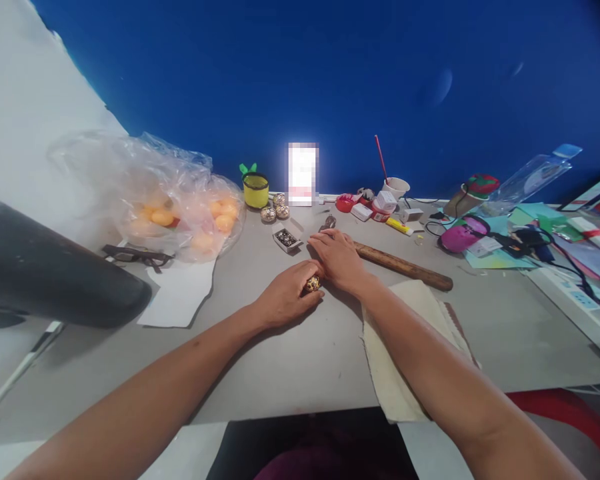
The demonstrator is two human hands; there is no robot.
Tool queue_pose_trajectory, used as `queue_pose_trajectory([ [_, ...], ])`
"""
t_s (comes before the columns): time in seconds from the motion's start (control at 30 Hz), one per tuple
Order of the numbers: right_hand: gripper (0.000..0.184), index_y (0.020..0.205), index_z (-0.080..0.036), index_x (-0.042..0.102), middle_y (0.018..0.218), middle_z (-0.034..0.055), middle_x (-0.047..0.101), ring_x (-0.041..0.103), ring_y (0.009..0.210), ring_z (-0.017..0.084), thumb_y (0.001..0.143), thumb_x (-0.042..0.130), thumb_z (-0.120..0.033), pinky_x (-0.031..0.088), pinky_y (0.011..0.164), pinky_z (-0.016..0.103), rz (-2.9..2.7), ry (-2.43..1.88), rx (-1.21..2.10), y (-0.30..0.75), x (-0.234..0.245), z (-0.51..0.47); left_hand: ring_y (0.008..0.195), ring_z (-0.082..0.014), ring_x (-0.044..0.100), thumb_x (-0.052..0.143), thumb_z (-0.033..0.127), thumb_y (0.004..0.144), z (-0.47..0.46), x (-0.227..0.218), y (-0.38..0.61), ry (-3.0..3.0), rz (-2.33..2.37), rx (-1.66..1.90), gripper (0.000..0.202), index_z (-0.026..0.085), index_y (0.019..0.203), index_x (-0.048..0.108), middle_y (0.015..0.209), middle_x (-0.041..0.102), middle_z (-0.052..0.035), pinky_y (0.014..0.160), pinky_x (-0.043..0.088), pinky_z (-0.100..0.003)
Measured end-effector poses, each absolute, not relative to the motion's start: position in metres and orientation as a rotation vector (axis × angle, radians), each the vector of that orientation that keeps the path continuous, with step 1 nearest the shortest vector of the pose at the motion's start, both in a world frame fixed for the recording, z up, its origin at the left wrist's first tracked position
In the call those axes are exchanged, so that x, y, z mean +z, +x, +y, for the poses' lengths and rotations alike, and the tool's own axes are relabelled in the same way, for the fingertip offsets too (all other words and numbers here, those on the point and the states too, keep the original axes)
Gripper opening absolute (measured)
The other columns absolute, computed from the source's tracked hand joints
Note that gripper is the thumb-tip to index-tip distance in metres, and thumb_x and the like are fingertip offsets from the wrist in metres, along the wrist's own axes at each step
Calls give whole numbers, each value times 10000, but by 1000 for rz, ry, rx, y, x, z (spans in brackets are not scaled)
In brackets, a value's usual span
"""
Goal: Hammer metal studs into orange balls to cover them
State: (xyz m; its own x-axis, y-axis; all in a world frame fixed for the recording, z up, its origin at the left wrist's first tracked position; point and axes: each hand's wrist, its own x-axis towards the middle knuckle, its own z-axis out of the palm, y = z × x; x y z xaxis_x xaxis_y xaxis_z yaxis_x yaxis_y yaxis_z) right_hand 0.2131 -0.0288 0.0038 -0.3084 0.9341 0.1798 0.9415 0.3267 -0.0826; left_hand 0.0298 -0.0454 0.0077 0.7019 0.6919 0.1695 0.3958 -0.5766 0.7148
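Note:
My left hand (287, 297) is closed around a small round ball covered in shiny patterned beads (313, 284), held against the grey table (280, 360). My right hand (337, 257) lies just beyond it, palm down with the fingers together, touching the left hand's fingertips. A small open box of shiny beads (287, 239) sits a little ahead of both hands. Three finished decorated balls (275, 210) rest farther back near a yellow cup (256, 191).
A wooden rolling pin (405, 267) lies to the right of my right hand, above a cream cloth (405, 347). A plastic bag of orange balls (180, 210), glasses (135, 255) and white paper (177, 297) are on the left. Cluttered paper, cables and a bottle fill the right.

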Motion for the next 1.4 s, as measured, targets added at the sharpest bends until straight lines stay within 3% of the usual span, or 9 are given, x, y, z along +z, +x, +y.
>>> queue_pose_trajectory([
  [0.27, 340, 1291, -225, 690, 1548, 77, 568, 380, 1432, 322, 1043, 510, -372, 314, 1145, 520, -2415, -1724, -57, 213, 4, -28, 968, -232, 622, 600, 256, 850, -45, 8, 29, 2272, 826, 558, 138, 222, 972, 546, 1060, 673, -47, 901, 492, -367],
  [0.67, 380, 1362, -212, 641, 1526, 111, 581, 401, 1415, 327, 1030, 525, -356, 337, 1124, 518, -2392, -1720, -72, 213, 3, -27, 968, -234, 611, 583, 259, 862, -45, 9, 29, 2290, 808, 553, 129, 227, 980, 540, 1062, 669, -48, 897, 484, -373],
  [0.97, 300, 1222, -246, 728, 1520, 79, 586, 387, 1410, 327, 1024, 545, -378, 329, 1119, 516, -2418, -1712, -79, 213, 4, -29, 964, -234, 608, 589, 243, 858, -46, 8, 30, 2290, 831, 537, 129, 223, 975, 538, 1053, 664, -47, 891, 478, -372],
  [1.4, 293, 1217, -251, 734, 1514, 76, 591, 395, 1407, 327, 1026, 544, -365, 341, 1108, 513, -2427, -1712, -98, 214, 4, -28, 944, -234, 603, 586, 258, 861, -46, 6, 30, 2326, 832, 536, 127, 223, 979, 553, 1023, 663, -47, 875, 481, -377],
])
